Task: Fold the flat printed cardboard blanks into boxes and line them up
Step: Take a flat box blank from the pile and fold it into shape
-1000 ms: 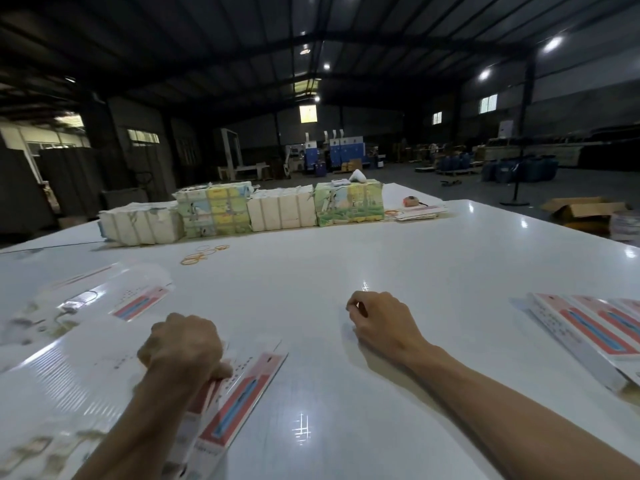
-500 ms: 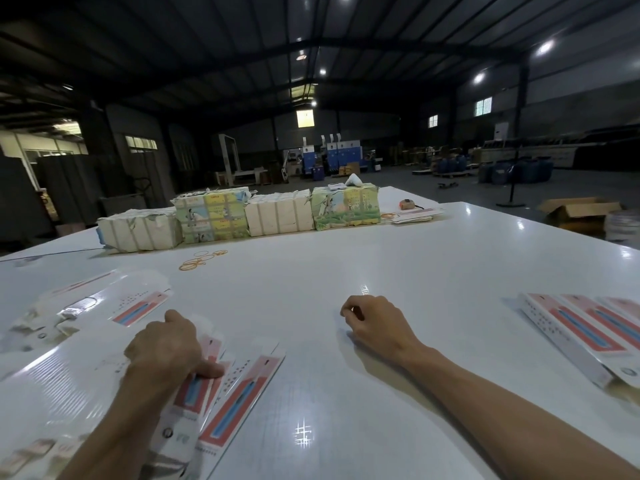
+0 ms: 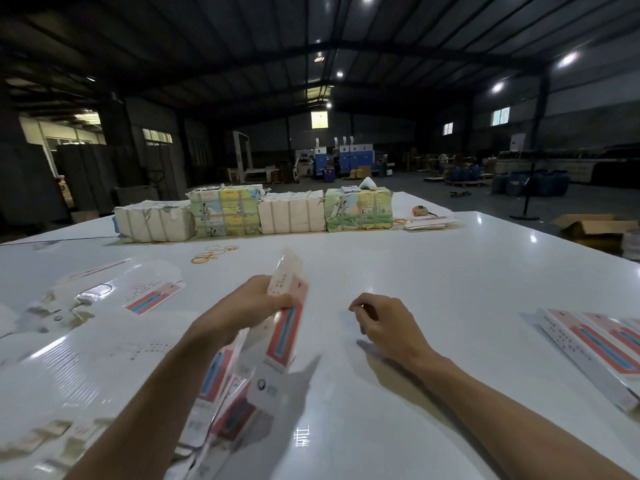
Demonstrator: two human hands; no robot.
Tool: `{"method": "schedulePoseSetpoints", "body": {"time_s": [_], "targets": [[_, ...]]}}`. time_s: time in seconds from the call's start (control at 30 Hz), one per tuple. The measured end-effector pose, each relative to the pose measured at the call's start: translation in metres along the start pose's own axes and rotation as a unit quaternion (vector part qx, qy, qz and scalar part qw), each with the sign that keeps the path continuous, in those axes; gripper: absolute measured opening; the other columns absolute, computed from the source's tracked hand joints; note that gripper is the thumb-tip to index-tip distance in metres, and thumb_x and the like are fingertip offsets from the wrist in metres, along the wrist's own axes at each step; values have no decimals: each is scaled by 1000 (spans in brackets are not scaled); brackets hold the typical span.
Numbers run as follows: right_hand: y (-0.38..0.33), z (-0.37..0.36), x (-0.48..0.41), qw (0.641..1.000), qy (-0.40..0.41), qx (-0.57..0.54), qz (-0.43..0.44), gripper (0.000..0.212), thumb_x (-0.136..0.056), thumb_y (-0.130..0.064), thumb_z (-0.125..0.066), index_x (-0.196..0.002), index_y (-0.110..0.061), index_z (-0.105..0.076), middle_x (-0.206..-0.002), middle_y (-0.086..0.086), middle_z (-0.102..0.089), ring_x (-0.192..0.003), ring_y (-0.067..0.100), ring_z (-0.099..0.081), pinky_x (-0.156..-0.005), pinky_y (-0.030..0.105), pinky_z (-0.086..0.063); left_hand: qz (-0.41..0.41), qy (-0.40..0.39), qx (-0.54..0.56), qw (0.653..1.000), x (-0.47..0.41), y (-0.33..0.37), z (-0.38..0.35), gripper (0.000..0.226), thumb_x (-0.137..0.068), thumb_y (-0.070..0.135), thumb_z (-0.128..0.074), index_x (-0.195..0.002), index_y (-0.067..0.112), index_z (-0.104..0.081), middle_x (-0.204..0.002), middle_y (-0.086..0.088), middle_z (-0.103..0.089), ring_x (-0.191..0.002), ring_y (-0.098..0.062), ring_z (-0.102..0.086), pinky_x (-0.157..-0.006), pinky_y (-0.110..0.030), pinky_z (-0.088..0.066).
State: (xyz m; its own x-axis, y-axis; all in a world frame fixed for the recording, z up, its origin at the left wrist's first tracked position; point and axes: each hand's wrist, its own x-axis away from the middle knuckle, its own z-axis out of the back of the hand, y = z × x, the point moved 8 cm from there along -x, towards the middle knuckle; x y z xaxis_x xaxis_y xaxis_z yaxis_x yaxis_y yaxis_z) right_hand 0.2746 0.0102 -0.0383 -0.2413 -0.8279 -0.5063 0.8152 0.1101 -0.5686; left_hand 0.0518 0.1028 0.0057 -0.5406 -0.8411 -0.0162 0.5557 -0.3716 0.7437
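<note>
My left hand (image 3: pixel 247 308) grips a flat printed cardboard blank (image 3: pixel 285 327), white with a red and blue stripe, and holds it lifted and tilted above the white table (image 3: pixel 415 271). More flat blanks (image 3: pixel 221 403) lie fanned under my left forearm. A spread of blanks (image 3: pixel 104 306) covers the table's left side. My right hand (image 3: pixel 384 325) rests on the table to the right, fingers loosely curled, holding nothing. Folded boxes (image 3: pixel 595 344) lie side by side at the right edge.
Four wrapped bundles (image 3: pixel 256 216) stand in a row at the table's far side. Loose rubber bands (image 3: pixel 213 254) lie in front of them. A small stack of blanks (image 3: pixel 429 223) sits at the far right. An open carton (image 3: pixel 592 228) is on the floor beyond.
My left hand has picked one blank up from the fanned pile and moved it right, toward the table's middle. My right hand has stayed almost where it was.
</note>
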Motion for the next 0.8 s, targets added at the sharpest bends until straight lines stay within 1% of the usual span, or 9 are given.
{"method": "schedulePoseSetpoints", "body": {"time_s": [0.07,0.17,0.3,0.37,0.43,0.5,0.57,0.67,0.8], "targets": [[-2,9,-1,998,46,-37,14,19,-105,-13,-56,-107,-19,-74,-71,-9,-67,-67,13,-64,-70,31,-56,-9,-59,133,989,-10,15,-28,26,-104,31,-61,-124,14,-62,-96,-3,-81,-86,-23,-80,-71,-35,-64],[-3,25,-3,989,112,-89,22,20,-107,-11,-56,-121,-19,-69,-83,-5,-68,-79,12,-66,-73,25,-58,-6,-143,307,941,-19,29,-75,29,-106,26,-60,-131,13,-55,-111,-9,-80,-100,-32,-78,-71,-37,-64],[-6,31,-3,984,130,-112,41,29,-108,-20,-56,-136,-21,-60,-106,-2,-60,-99,12,-66,-73,17,-59,-34,-167,351,921,-22,23,-121,35,-102,36,-65,-132,20,-55,-114,-9,-79,-100,-35,-78,-73,-36,-64],[-6,25,-5,991,98,-76,43,31,-108,-27,-54,-138,-22,-63,-121,-3,-51,-117,11,-56,-79,20,-61,-37,-161,362,917,-22,17,-131,43,-97,45,-68,-127,17,-58,-110,-10,-79,-96,-34,-79,-72,-34,-63],[-4,18,-5,996,59,-45,42,33,-108,-33,-53,-137,-23,-67,-131,-4,-44,-128,10,-48,-91,33,-61,-35,-164,396,903,-22,14,-135,51,-95,56,-65,-119,11,-64,-106,-16,-78,-90,-35,-79,-74,-35,-62],[-6,12,-5,998,39,-29,50,33,-107,-36,-55,-132,-24,-71,-136,-7,-43,-131,7,-47,-98,36,-58,-28,-165,435,885,-20,13,-136,62,-97,68,-56,-113,10,-69,-103,-20,-75,-87,-36,-77,-76,-38,-62],[-9,8,-5,997,22,-56,51,27,-104,-35,-60,-124,-24,-75,-134,-11,-45,-128,10,-53,-92,29,-60,-17,-153,451,879,-18,11,-134,72,-96,76,-44,-112,12,-73,-104,-22,-75,-88,-36,-76,-79,-41,-62],[-9,14,-10,991,42,-121,34,11,-101,-24,-68,-106,-22,-78,-128,-9,-53,-117,13,-59,-79,14,-57,-8,-165,472,866,-15,12,-136,78,-99,77,-31,-124,13,-69,-111,-21,-76,-90,-37,-77,-75,-40,-63],[-4,18,-14,981,25,-192,-25,14,-103,-22,-66,-96,-15,-76,-129,-7,-56,-109,18,-65,-73,16,-58,-27,-188,452,872,-12,16,-136,74,-104,71,-27,-132,13,-64,-117,-17,-76,-91,-31,-76,-76,-38,-62]]}}
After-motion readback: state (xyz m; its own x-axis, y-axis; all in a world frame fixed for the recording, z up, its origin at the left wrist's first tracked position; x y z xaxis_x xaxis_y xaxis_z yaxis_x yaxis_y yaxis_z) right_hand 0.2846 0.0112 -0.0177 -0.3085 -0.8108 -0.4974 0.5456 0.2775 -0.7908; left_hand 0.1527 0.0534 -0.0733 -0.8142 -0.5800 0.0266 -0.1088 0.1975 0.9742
